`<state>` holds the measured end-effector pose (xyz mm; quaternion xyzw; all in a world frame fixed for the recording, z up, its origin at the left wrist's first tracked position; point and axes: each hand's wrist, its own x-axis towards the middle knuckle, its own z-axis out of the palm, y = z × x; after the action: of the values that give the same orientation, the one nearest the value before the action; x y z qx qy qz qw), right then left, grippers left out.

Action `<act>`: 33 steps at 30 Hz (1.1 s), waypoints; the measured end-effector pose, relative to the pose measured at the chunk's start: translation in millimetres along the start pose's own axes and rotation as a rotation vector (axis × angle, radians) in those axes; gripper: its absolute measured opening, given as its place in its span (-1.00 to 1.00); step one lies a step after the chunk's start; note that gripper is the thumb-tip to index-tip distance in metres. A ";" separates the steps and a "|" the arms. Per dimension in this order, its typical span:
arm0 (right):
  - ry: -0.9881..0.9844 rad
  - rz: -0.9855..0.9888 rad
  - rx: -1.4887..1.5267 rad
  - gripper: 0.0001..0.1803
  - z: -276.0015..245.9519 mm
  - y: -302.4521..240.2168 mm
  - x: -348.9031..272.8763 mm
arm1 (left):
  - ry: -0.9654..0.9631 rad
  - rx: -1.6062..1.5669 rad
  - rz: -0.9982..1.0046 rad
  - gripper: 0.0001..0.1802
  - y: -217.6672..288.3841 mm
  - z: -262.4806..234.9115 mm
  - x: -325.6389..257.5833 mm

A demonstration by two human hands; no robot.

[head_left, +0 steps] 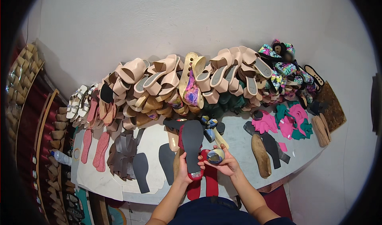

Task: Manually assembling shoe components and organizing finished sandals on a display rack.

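My left hand [183, 171] is closed round the heel end of a red sandal [191, 139], held with its dark grey sole toward me. A small shiny patch shows at the sole's lower end. In my right hand [228, 166] is a shoe heel [215, 156] wrapped in blue and yellow patterned material, its end facing me, just beside the sandal. The right fingertips come close to the sandal's edge. Beyond lie more patterned heels [209, 134]. Long red pieces [211, 183] rest on the table below my hands.
Pink block-heel sandals [169, 80] are piled along the wall behind the table [238, 177]. Grey sole pieces [141, 172], brown strips [124, 153], pink cut pieces [266, 122] and a wooden shoe last [261, 155] lie around. Shelves of lasts [57, 134] stand at left.
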<state>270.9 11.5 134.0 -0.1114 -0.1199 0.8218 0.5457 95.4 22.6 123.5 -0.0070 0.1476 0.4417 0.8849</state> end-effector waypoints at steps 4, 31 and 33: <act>-0.011 -0.052 0.169 -0.66 11.6 -2.5 -1.7 | 0.036 0.043 0.049 -0.54 -2.0 5.4 -0.3; -0.075 -0.508 -1.581 -0.43 13.4 30.0 -19.2 | 0.362 0.271 0.344 -0.63 -30.0 14.6 7.3; -0.092 -0.481 -1.569 -0.43 22.7 27.7 -18.9 | 0.351 0.265 0.362 -0.65 -31.2 16.8 5.6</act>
<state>246.8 -18.1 147.7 -0.3982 -0.7024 0.3634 0.4648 127.4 10.3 134.4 0.0588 0.3541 0.5615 0.7455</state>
